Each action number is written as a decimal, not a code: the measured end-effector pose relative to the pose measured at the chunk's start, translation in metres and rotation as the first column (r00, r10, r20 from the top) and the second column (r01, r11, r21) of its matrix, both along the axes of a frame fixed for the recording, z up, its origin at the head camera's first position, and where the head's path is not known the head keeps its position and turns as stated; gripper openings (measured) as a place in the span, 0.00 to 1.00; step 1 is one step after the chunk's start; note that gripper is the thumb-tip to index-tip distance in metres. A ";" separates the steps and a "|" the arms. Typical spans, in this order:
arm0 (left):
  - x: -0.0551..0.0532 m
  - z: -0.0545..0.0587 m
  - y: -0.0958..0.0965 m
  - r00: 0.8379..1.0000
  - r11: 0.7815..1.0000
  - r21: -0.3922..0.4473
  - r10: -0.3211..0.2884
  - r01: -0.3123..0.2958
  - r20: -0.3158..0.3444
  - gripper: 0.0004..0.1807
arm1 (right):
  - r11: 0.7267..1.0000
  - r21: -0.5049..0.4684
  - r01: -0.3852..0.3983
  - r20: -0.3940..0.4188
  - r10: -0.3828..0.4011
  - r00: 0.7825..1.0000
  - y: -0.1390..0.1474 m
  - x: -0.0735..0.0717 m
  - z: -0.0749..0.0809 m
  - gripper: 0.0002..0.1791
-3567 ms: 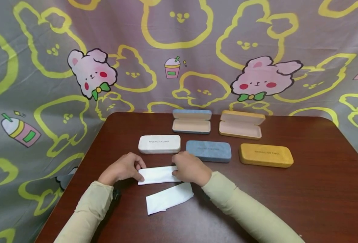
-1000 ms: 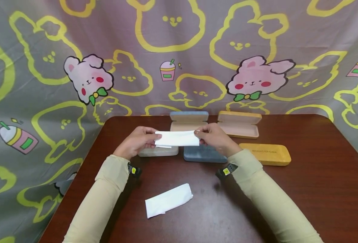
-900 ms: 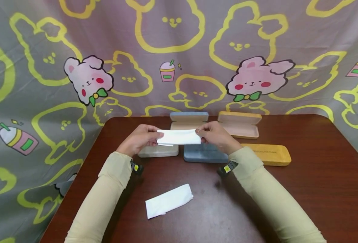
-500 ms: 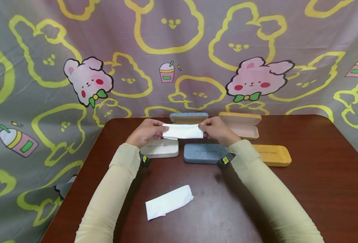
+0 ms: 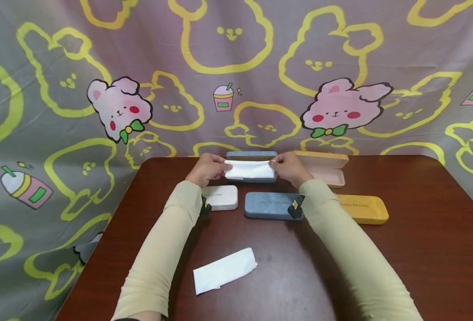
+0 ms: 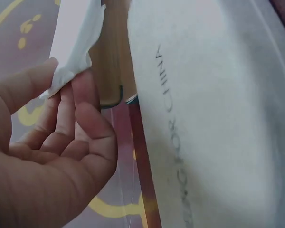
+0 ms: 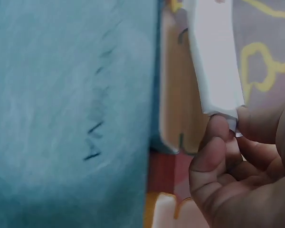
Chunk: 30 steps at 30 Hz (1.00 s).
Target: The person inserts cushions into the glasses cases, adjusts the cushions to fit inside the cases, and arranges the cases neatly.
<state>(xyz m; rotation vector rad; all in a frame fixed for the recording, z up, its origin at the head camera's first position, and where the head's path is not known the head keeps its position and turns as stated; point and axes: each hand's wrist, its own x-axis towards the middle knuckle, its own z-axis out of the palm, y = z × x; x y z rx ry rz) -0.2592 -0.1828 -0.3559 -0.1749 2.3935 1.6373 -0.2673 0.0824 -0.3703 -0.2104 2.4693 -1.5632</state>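
A folded white cloth [image 5: 249, 169] is stretched level between both hands, overlapping the open blue glasses case [image 5: 251, 154] at the back of the table. My left hand [image 5: 209, 169] pinches its left end between thumb and fingers; the left wrist view shows that cloth end [image 6: 76, 42] bunched at the fingertips. My right hand [image 5: 290, 168] pinches the other end, and in the right wrist view the cloth [image 7: 216, 61] hangs beside the open case's tan inside [image 7: 180, 90]. Most of the case's tray is hidden behind the cloth.
A second folded white cloth [image 5: 225, 270] lies on the brown table [image 5: 276, 276] nearer the person. Closed white [image 5: 224, 198], blue [image 5: 270, 206] and yellow [image 5: 367, 209] glasses cases form a row under the forearms. An open yellow case [image 5: 333, 174] stands at the back right.
Both hands picked the cloth up from the table and carried it forward, over the closed cases, to the open blue case. The second cloth has stayed in place.
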 end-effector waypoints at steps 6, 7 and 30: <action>-0.010 -0.003 0.007 0.999 0.998 -0.033 0.044 -0.045 -0.019 0.20 | 0.994 0.110 0.020 -0.038 -0.016 0.999 -0.005 -0.008 -0.009 0.19; -0.011 -0.003 0.008 0.999 0.998 -0.039 0.050 -0.051 -0.018 0.20 | 0.993 0.118 0.030 -0.036 -0.025 0.999 -0.006 -0.008 -0.010 0.19; -0.031 -0.025 0.005 0.995 0.991 -0.105 0.091 -0.086 0.038 0.12 | 0.971 0.173 0.164 0.023 -0.170 0.985 -0.010 -0.011 -0.019 0.15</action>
